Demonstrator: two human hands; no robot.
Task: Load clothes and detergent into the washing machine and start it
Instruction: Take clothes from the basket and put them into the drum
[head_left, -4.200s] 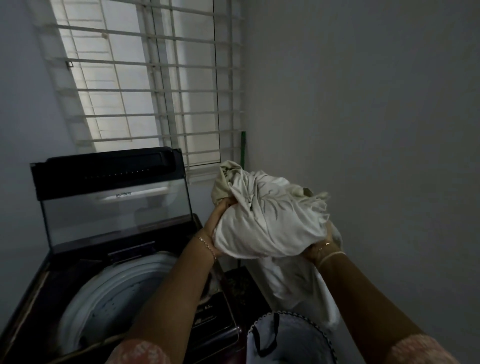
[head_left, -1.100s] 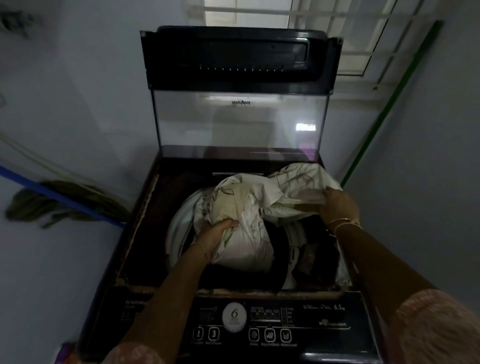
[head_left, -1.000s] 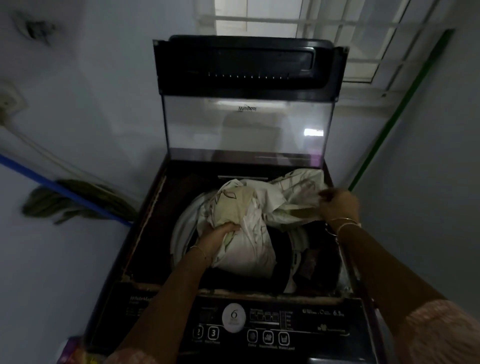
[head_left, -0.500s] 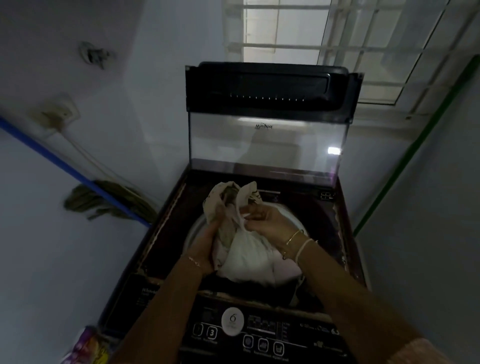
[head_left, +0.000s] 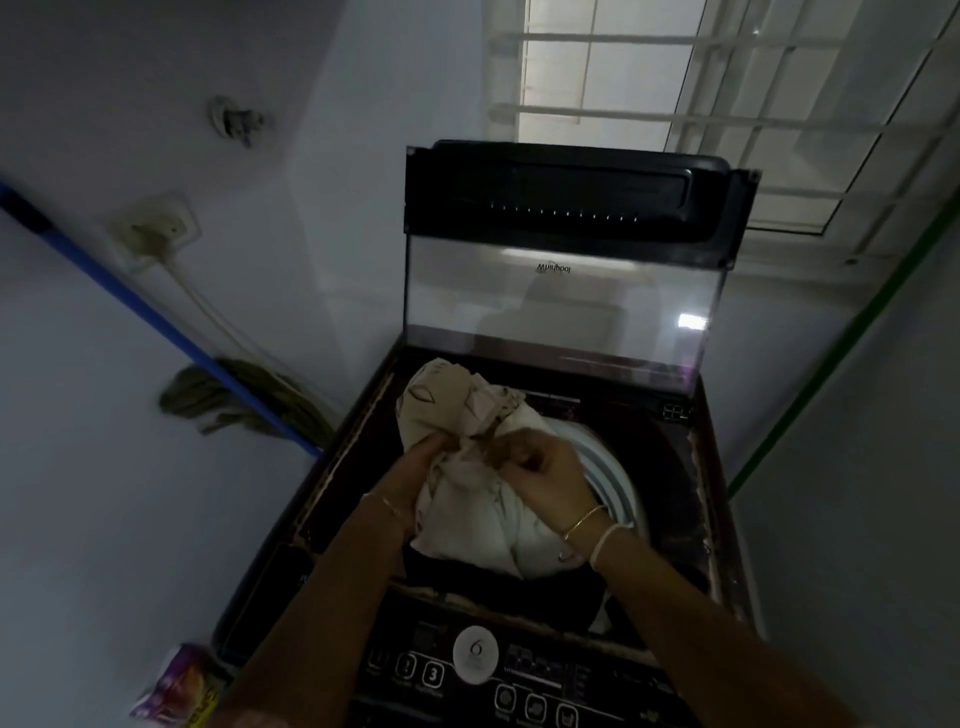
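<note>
The loading step is in hand: a pale cloth bundle (head_left: 467, 514), cream with a faint printed pattern, sits gathered over the mouth of the washing machine (head_left: 691, 519), its lower part hanging into the drum (head_left: 610, 480) and its top bunched above the opening. The left hand (head_left: 418, 465) grips the bundle from the left side, fingers curled into the fabric. The right hand (head_left: 545, 480) pinches a twist of the same cloth at its middle, so both hands are closed on it and neither is free. Under the bundle lies a dark garment (head_left: 498, 577), at the near edge of the drum, just behind the control panel (head_left: 475, 652). The glass lid (head_left: 561, 312) stands upright at the back, well clear of the hands. I judge the task to be early: clothes are going in, no detergent shows in the machine, and no hand is on the buttons. The next move calls for pushing the bundle down until nothing rides over the white rim, then letting go with both hands. A bright packet (head_left: 176, 686) lies at the lower left beside the machine; whether it is the detergent cannot be told. A fold left over the rim could catch when the lid comes down
</note>
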